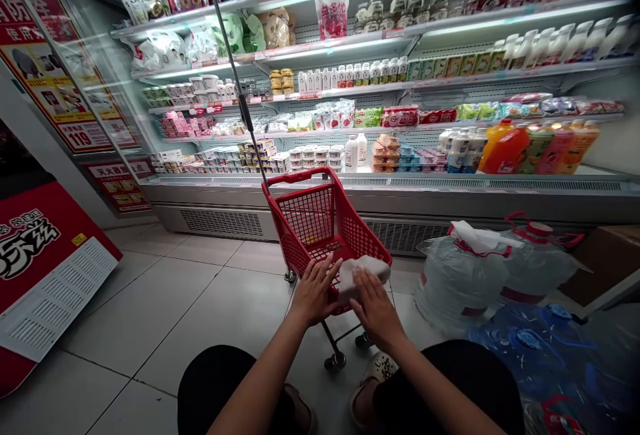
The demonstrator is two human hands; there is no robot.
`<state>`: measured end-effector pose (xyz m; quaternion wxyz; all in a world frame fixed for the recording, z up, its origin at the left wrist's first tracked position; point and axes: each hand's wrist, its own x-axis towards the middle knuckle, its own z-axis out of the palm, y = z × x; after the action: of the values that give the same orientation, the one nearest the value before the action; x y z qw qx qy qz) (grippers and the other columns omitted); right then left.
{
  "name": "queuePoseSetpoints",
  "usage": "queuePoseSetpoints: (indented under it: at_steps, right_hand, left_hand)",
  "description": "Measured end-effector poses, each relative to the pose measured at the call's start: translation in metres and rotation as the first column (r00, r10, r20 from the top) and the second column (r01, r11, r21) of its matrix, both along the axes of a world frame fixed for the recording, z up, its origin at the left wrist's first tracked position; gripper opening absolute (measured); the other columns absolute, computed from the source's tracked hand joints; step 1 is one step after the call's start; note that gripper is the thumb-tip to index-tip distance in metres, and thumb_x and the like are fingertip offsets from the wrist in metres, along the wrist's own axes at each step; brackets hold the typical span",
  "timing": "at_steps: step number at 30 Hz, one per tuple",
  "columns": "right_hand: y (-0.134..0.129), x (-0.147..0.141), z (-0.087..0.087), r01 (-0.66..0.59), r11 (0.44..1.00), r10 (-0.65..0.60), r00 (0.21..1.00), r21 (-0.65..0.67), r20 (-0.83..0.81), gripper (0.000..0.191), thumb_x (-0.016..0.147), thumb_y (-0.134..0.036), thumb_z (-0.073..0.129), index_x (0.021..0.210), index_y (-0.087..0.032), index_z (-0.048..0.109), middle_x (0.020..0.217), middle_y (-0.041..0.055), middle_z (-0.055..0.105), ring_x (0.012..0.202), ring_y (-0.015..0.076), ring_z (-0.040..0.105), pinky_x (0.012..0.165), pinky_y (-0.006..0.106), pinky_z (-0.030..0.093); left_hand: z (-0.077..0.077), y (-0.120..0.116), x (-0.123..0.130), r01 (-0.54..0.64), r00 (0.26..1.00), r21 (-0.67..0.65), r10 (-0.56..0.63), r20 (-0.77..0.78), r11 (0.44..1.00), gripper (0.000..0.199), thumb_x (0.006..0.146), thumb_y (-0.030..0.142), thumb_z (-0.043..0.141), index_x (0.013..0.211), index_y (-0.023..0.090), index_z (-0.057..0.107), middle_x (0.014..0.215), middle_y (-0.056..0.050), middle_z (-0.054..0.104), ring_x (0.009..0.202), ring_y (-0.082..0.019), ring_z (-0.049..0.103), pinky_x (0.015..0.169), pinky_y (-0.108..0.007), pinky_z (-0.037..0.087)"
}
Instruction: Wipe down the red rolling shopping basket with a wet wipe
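A small red plastic shopping cart (pixel 310 218) stands on the floor right in front of my knees, its mesh basket tilted and its pole rising at the far left. My right hand (pixel 373 298) presses a folded white cloth (pixel 375 267) against the near rim of the basket, fingers laid over it. At the same rim, just left of the cloth, my left hand (pixel 315 291) rests with its fingers stretched forward. Its thumb points towards the cloth; whether it touches is hard to tell.
Behind the cart runs a refrigerated display (pixel 430 181) with shelves of dairy products and drinks. Large wrapped water bottles (pixel 463 281) and blue-capped jugs (pixel 535 341) stand close on my right. A red freezer cabinet (pixel 45 268) is at the left, with tiled floor (pixel 165 295) between.
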<state>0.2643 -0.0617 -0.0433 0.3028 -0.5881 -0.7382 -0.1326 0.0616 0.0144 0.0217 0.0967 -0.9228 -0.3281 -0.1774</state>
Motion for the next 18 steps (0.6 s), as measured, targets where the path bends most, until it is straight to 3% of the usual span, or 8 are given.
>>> queuePoseSetpoints:
  at_steps: [3, 6, 9, 14, 16, 18]
  right_hand:
    - [-0.011, -0.036, 0.007, -0.124, 0.992, 0.124, 0.991, 0.000, 0.041, 0.074, 0.109, -0.041, 0.039, 0.170, -0.019, 0.004, 0.173, 0.0072, 0.023, 0.160, 0.0262, 0.019, 0.128, 0.049, 0.028]
    - [-0.013, -0.043, 0.011, -0.194, 0.981, 0.195, 0.978, -0.009, 0.072, 0.071, 0.109, -0.037, 0.039, 0.169, -0.020, 0.006, 0.173, 0.0058, 0.024, 0.160, 0.0240, 0.021, 0.128, 0.046, 0.028]
    - [-0.006, -0.014, 0.010, -0.203, 0.979, 0.204, 0.975, -0.023, 0.092, 0.068, 0.110, -0.036, 0.038, 0.169, -0.025, 0.007, 0.172, 0.0021, 0.029, 0.159, 0.0216, 0.025, 0.128, 0.045, 0.030]
    - [0.016, 0.061, 0.003, 0.025, 0.999, -0.024, 1.000, -0.036, 0.015, 0.063, 0.111, -0.038, 0.030, 0.169, -0.030, 0.006, 0.170, 0.0020, 0.034, 0.157, 0.0221, 0.031, 0.127, 0.050, 0.029]
    - [0.022, 0.072, 0.001, 0.076, 0.995, -0.077, 0.997, -0.058, -0.017, 0.062, 0.112, -0.040, 0.028, 0.169, -0.029, 0.007, 0.170, 0.0029, 0.033, 0.157, 0.0228, 0.031, 0.127, 0.051, 0.029]
    - [0.022, 0.063, 0.000, 0.093, 0.994, -0.095, 0.994, -0.055, -0.049, 0.063, 0.111, -0.042, 0.028, 0.169, -0.027, 0.008, 0.170, 0.0047, 0.034, 0.157, 0.0239, 0.030, 0.127, 0.052, 0.030]
  left_hand:
    - [-0.003, 0.000, -0.003, -0.019, 1.000, 0.021, 0.018, 0.023, 1.000, 0.104, 0.092, 0.049, 0.066, 0.169, 0.022, 0.002, 0.174, -0.011, 0.021, 0.157, -0.029, 0.030, 0.131, -0.050, 0.013]
    - [-0.007, -0.001, -0.004, -0.040, 0.998, 0.042, 0.038, 0.053, 0.998, 0.104, 0.093, 0.042, 0.063, 0.169, 0.018, -0.005, 0.174, -0.012, 0.022, 0.158, -0.027, 0.029, 0.131, -0.048, 0.013]
    - [-0.009, -0.003, -0.004, -0.036, 0.998, 0.042, 0.034, 0.053, 0.998, 0.109, 0.091, 0.052, 0.065, 0.169, 0.018, -0.003, 0.174, -0.012, 0.023, 0.158, -0.028, 0.028, 0.131, -0.049, 0.015]
    - [-0.005, -0.010, 0.003, -0.062, 0.997, 0.022, 0.061, 0.051, 0.998, 0.111, 0.089, 0.059, 0.069, 0.169, 0.022, 0.003, 0.174, -0.012, 0.022, 0.158, -0.029, 0.028, 0.130, -0.051, 0.018]
    - [-0.005, -0.013, 0.008, -0.069, 0.996, 0.018, 0.068, 0.054, 0.997, 0.112, 0.087, 0.059, 0.071, 0.169, 0.024, 0.004, 0.174, -0.011, 0.022, 0.158, -0.029, 0.028, 0.130, -0.051, 0.018]
    - [-0.006, -0.016, 0.013, -0.076, 0.995, 0.019, 0.075, 0.065, 0.997, 0.112, 0.087, 0.061, 0.071, 0.169, 0.024, 0.004, 0.174, -0.011, 0.022, 0.157, -0.030, 0.029, 0.130, -0.052, 0.017]
